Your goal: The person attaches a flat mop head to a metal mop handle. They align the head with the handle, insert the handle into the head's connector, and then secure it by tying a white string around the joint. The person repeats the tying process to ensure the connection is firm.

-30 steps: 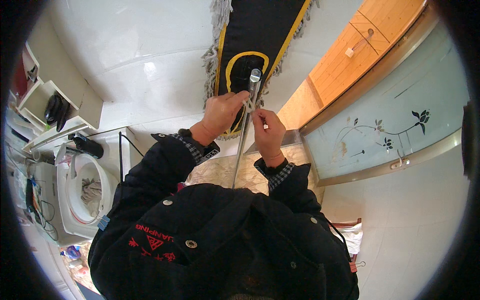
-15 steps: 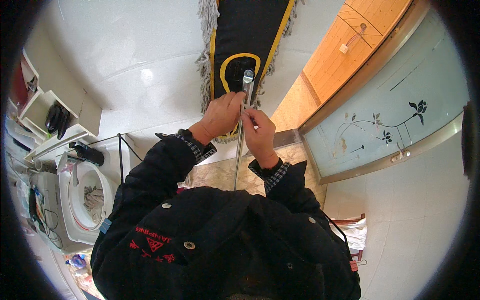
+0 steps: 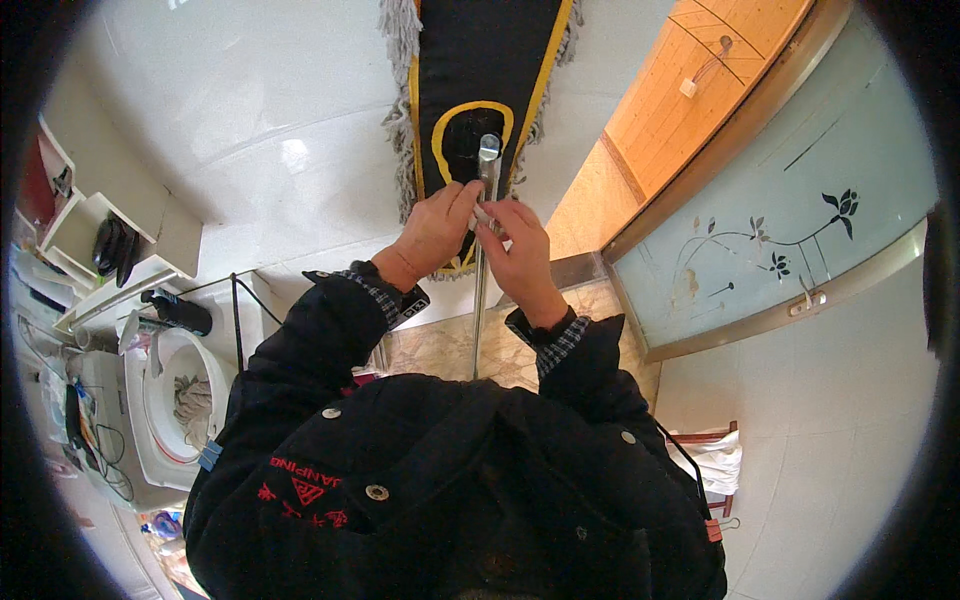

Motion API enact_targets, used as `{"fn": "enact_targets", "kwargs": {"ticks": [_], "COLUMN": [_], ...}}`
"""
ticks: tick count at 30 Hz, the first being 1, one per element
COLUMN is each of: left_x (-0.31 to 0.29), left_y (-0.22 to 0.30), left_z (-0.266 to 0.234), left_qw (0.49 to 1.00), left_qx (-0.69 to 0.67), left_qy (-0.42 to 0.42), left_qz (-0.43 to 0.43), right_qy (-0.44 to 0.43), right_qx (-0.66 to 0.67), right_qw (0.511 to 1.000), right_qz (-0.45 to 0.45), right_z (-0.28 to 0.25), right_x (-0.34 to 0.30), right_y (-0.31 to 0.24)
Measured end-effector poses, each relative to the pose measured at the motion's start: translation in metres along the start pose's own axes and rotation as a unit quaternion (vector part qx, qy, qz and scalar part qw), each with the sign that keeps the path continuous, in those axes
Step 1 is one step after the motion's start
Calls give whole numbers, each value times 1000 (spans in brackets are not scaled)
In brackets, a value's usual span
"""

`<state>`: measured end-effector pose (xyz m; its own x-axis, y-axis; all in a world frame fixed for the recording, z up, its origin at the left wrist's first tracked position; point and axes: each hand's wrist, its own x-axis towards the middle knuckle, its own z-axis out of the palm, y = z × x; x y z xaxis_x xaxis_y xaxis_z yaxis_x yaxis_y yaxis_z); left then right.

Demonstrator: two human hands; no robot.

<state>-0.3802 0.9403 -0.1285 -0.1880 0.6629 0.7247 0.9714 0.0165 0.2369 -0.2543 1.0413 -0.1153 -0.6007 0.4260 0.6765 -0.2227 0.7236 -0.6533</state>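
Note:
A large flat mop is raised in front of me. Its long black pad (image 3: 482, 50) has yellow edging and grey fringe along both sides. A metal pole (image 3: 481, 300) runs from my body up to a shiny metal joint (image 3: 489, 150) over the yellow-ringed oval at the pad's near end. My left hand (image 3: 436, 225) is closed, its thumb and fingertips pinching the pole just below the joint. Beside it my right hand (image 3: 522, 255) is closed too, fingertips pinched at the same spot around a small pale piece on the pole, which the fingers partly hide.
On the left stand a white washing machine (image 3: 130, 455) with cloth inside, a dark bottle (image 3: 180, 312) and a white wall shelf (image 3: 165, 225). To the right, a frosted glass door (image 3: 770, 220) stands ajar near a wooden panel (image 3: 660, 110). White cloth (image 3: 712, 465) hangs at the lower right.
Both hands stay at the pole below the joint. My right fingers have shifted slightly about the small pale piece. The mop appears a little further left and higher in the picture.

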Motion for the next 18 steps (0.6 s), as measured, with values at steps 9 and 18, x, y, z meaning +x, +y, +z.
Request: {"fn": "enact_targets", "kwargs": {"ticks": [9, 18], "left_x": [8, 9], "left_y": [1, 8], "left_z": [-23, -15], "left_qw": [991, 973], "left_qx": [-127, -160], "left_qy": [-31, 89], "left_qz": [-37, -144], "right_qy": [-4, -42], "right_qx": [64, -114], "right_qw": [991, 989], "right_qz": [120, -80], "right_z": [-14, -13], "right_x": [8, 15], "right_y": [32, 6]}}
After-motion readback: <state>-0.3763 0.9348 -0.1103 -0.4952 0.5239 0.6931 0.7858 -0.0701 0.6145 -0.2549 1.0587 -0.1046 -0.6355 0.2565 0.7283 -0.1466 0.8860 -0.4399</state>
